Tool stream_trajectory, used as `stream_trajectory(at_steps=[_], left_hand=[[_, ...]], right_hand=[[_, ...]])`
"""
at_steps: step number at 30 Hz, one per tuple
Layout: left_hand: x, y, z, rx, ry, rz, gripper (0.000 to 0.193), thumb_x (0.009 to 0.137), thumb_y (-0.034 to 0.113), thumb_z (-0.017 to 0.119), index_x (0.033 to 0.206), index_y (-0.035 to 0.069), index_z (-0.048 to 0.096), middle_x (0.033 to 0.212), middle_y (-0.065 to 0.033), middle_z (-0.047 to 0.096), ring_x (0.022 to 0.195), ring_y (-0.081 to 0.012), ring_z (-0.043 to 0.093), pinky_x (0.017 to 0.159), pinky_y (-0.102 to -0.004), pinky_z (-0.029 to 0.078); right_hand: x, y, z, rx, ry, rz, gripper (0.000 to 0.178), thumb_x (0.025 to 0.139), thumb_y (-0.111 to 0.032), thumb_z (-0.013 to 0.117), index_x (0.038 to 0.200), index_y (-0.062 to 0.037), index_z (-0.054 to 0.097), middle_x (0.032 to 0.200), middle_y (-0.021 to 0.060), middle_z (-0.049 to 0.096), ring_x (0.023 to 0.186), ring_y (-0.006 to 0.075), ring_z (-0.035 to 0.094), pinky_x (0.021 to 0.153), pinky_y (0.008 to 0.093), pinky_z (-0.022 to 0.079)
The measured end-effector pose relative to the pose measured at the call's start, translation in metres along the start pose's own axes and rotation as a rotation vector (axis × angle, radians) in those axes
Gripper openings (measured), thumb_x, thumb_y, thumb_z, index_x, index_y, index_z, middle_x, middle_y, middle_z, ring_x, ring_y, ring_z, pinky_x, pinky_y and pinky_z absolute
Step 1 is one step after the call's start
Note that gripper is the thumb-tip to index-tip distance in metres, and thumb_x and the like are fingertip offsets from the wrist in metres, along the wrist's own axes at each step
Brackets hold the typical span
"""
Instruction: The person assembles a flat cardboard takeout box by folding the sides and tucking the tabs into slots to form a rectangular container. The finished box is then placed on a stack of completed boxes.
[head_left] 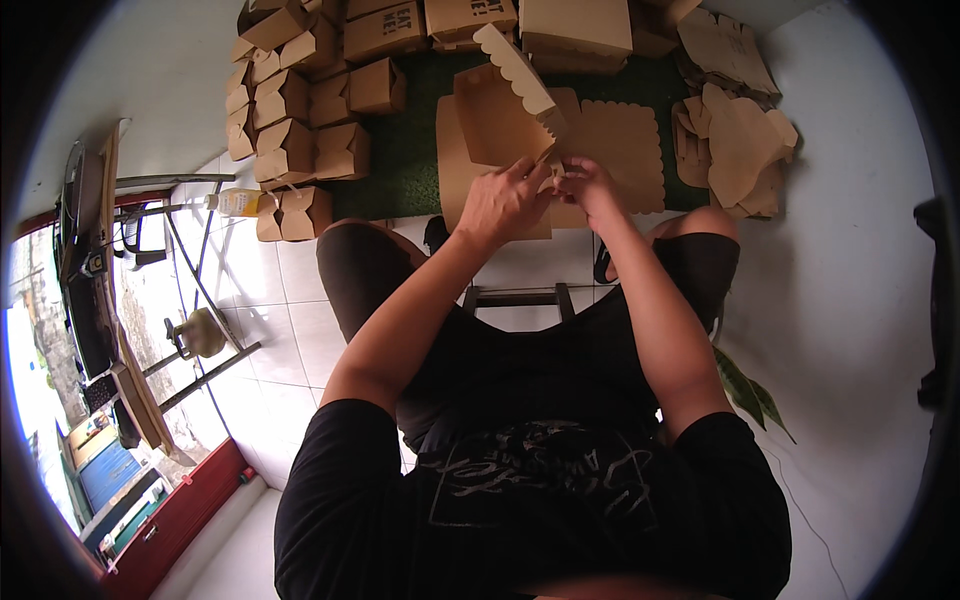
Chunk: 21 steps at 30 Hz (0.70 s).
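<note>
A brown cardboard box (497,118), partly folded up, stands in front of me with its scallop-edged flap (515,75) raised and tilted. At the box's near right corner, the fingers of my left hand (503,203) are closed on the cardboard. Just beside it, my right hand (590,188) pinches a small tab at the same corner; its fingertips are partly hidden. Beneath the box, flat scalloped cardboard blanks (625,150) lie spread out.
Folded small boxes (285,150) are stacked at the left on a green mat (415,140). Larger boxes (575,30) line the far side. Flat cardboard pieces (738,140) pile up at the right. A bottle with yellow liquid (236,203) is by the left stack, near a metal rack (205,375).
</note>
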<state>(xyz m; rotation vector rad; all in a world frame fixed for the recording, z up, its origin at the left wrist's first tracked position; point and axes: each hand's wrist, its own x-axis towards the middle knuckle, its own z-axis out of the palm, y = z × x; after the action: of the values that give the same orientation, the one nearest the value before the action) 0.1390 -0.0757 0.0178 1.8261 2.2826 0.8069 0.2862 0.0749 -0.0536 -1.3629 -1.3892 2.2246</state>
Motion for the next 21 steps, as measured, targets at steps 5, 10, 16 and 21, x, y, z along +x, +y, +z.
stream_trajectory(at_steps=[5,10,16,21], left_hand=[[-0.014,0.001,0.017,-0.095,-0.076,-0.156,0.042,0.094,0.029,0.083,0.130,0.011,0.071,0.115,-0.0116,0.074,0.089,-0.0389,0.080,0.076,-0.0486,0.067],[-0.015,-0.011,0.030,-0.060,-0.110,-0.128,0.042,0.094,0.028,0.083,0.131,0.013,0.071,0.121,-0.0090,0.074,0.092,-0.0374,0.080,0.076,-0.0486,0.067],[-0.015,-0.017,0.040,-0.038,-0.107,-0.039,0.033,0.096,0.023,0.080,0.128,0.019,0.073,0.121,-0.0056,0.074,0.092,-0.0351,0.081,0.076,-0.0477,0.068],[-0.019,-0.019,0.046,-0.038,-0.053,0.022,0.022,0.096,0.017,0.076,0.118,0.020,0.080,0.119,-0.0021,0.076,0.092,-0.0317,0.081,0.075,-0.0456,0.067]], right_hand=[[0.009,0.012,0.002,-0.310,0.112,-0.054,0.051,0.096,0.008,0.069,0.146,0.0004,0.062,0.110,0.0085,0.077,0.099,0.0198,0.076,0.088,0.0330,0.061],[0.012,0.018,-0.001,-0.463,0.137,-0.097,0.050,0.090,0.005,0.068,0.140,-0.0031,0.067,0.114,0.0116,0.081,0.111,0.0243,0.076,0.099,0.0396,0.059],[0.010,0.011,-0.004,-0.750,0.222,-0.394,0.045,0.090,0.001,0.070,0.134,-0.0061,0.068,0.119,0.0173,0.080,0.115,0.0352,0.076,0.100,0.0461,0.059],[-0.012,-0.006,-0.011,-0.904,0.097,-0.433,0.034,0.092,0.004,0.075,0.122,-0.0118,0.079,0.111,0.0131,0.079,0.102,0.0313,0.079,0.089,0.0429,0.062]])
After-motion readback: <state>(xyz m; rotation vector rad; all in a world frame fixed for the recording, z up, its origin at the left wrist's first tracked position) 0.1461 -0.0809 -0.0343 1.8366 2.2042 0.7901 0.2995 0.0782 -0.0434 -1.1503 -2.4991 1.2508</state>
